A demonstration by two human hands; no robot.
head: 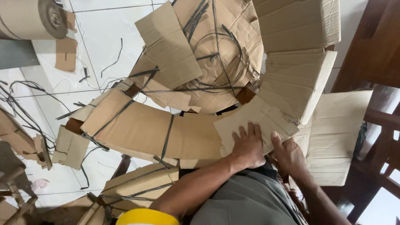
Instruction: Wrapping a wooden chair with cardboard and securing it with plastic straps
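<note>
So, your left hand (248, 146) is laid flat, palm down, fingers spread a bit, on a loose cardboard sheet (254, 121) that sits on top of the curved cardboard-wrapped piece (146, 131) right in front of you. It's pressing, not clamped round anything. Your right hand (288, 154) is just beside it on the right, thumb up against the sheet's near right edge w/ the fingers tucked under or behind it, so can't tell if it's actually gripping.

The curved piece runs from mid-left to centre and is tied w/ black straps (168, 135) across it. Behind it, farther off, there's a big round cardboard-covered bundle (216, 54) w/ loose black strapping looped over the top, plus a folded flap (168, 46) leaning on its left side. More corrugated cardboard panels (298, 79) wrap the right side, and a flat one (333, 133) lies to the right of your hands.

Near-left there's another strapped cardboard bundle (139, 185). White tile floor (100, 37) on the left has cardboard scraps and strap offcuts scattered about, and a cardboard roll (31, 18) sits far-left. Dark wooden furniture (368, 50) on the right.
</note>
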